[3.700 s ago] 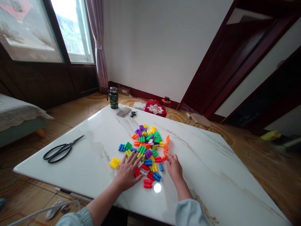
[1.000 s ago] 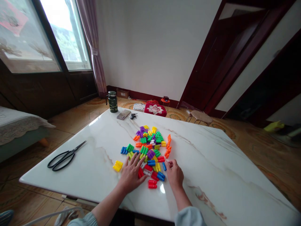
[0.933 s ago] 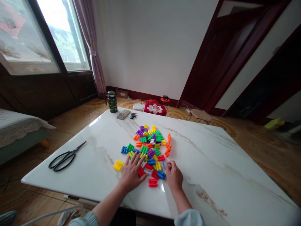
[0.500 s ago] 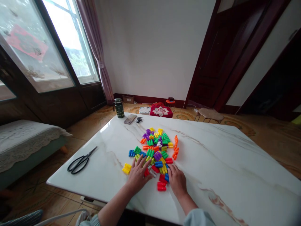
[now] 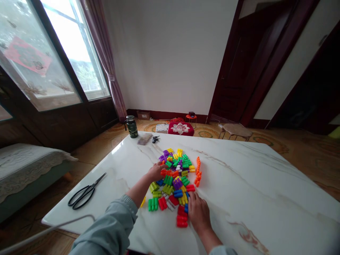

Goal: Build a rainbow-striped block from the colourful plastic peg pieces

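A pile of colourful plastic peg-like building blocks lies on the table, among them a purple block point(image 5: 177, 183), a green block point(image 5: 153, 204) and a red block point(image 5: 182, 221). My left hand point(image 5: 155, 172) reaches over the pile's left side, its bent fingers around an orange block point(image 5: 163, 163) that they partly hide. An orange row of joined blocks point(image 5: 170, 173) lies just beside those fingertips. At the near right edge of the pile rests my right hand point(image 5: 198, 211), fingers loosely bent and apart, touching a blue block point(image 5: 186, 208). My left sleeve partly covers a yellow block point(image 5: 143, 202).
Black-handled scissors point(image 5: 86, 193) lie on the left of the marble-patterned table point(image 5: 252, 184). At the far left corner are a camouflage flask point(image 5: 132, 127), a blurred flat item point(image 5: 144, 139) and keys point(image 5: 155, 139). Another orange chain point(image 5: 198, 171) lies right of the pile. A white cable point(image 5: 61, 224) crosses the near left.
My left hand has moved from the near left of the pile to its far left side, uncovering a green block and a red one. My right hand stays at the right edge.
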### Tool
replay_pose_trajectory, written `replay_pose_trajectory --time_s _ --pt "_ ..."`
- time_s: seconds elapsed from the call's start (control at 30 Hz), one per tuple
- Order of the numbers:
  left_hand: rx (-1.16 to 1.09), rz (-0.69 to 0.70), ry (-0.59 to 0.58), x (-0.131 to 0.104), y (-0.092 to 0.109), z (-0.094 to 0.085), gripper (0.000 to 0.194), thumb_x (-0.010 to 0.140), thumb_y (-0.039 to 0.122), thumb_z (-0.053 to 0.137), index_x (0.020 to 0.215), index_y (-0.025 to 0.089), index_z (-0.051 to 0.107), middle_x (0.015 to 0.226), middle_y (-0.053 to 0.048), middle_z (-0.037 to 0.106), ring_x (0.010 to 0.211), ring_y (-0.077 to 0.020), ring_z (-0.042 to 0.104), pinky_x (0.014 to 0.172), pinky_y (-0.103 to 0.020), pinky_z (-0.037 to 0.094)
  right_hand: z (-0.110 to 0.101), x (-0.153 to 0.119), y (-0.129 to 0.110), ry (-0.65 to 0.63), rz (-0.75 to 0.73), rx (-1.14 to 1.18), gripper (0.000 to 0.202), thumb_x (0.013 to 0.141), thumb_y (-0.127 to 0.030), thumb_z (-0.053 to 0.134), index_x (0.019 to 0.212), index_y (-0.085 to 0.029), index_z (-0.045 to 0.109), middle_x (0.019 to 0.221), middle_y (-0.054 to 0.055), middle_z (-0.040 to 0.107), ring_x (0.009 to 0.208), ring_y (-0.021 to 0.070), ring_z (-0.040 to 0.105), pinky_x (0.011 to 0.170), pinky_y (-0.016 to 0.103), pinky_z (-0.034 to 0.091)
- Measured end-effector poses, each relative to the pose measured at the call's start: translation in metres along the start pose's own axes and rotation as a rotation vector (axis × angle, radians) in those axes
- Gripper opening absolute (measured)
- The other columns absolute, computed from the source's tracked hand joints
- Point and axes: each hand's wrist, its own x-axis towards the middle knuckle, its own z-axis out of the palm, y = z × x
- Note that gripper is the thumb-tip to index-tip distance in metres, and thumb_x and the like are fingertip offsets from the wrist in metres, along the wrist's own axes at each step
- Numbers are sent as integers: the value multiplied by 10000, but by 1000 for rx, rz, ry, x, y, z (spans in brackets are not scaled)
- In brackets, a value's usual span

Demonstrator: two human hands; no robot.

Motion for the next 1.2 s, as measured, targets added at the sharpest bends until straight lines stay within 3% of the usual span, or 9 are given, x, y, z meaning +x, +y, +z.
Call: replay_pose_trajectory --time_s 0.23,0.47,0.57,0.73,0.83,0.9,1.03,1.1,1.2 --pt "-87 -41 65 -4 -10 4 335 673 139 690 995 231 707 1201 -93 552 1023 -256 588 911 -377 475 3 -1 1 60 -22 7 221 930 -114 407 1035 -177 590 915 61 651 792 183 625 711 285 373" --pt "-339 -102 347 -10 -3 -4 259 737 199 629 993 164 633 907 -55 624 823 -187 611 824 -333 509 4 -1 1 73 -21 10 231 930 -122 397 1048 -172 589 933 67 648 805 172 620 711 278 373" --pt "-471 -133 446 -25 15 3 288 828 308 546 1073 161 583 884 -45 645 787 -168 630 754 -295 528 0 -1 -1 45 -9 27 245 940 -129 382 1060 -175 590 948 69 648 835 170 623 725 274 375" --pt "-778 -26 446 -74 75 46 347 850 348 544 1140 163 585 924 -65 684 787 -185 645 695 -285 524 -7 -2 -4 15 22 39 242 948 -136 377 1048 -185 592 948 64 651 829 173 618 724 276 367" --pt "-601 133 424 -96 103 60 314 884 286 501 1164 182 597 1040 -100 663 932 -219 625 817 -344 503 -9 -3 -4 13 25 50 229 947 -144 388 1047 -185 590 952 63 652 835 175 615 723 274 363" --pt "-420 146 437 -97 107 56 295 909 254 451 1149 185 607 1029 -107 652 976 -233 601 859 -373 478 -10 -3 -4 11 26 52 230 945 -141 391 1051 -183 591 958 64 651 838 175 616 724 274 362" --pt "-114 -61 433 -73 87 28 289 920 251 422 1097 169 635 985 -112 641 973 -258 574 869 -398 451 -10 -1 -5 13 33 44 246 941 -124 385 1058 -184 593 960 63 648 832 171 617 725 275 358" --pt "-22 -152 333 -55 73 15 300 913 240 422 1098 169 647 1040 -117 626 1016 -261 558 897 -389 437 -9 -1 -5 12 31 37 243 937 -121 386 1049 -182 593 952 64 646 827 170 617 722 277 353" --pt "13 -169 191 -29 61 7 325 871 228 482 1152 193 642 1147 -108 595 1086 -249 543 936 -351 423 -7 0 -5 13 29 33 232 934 -125 390 1035 -182 591 943 60 642 798 169 615 715 283 346"
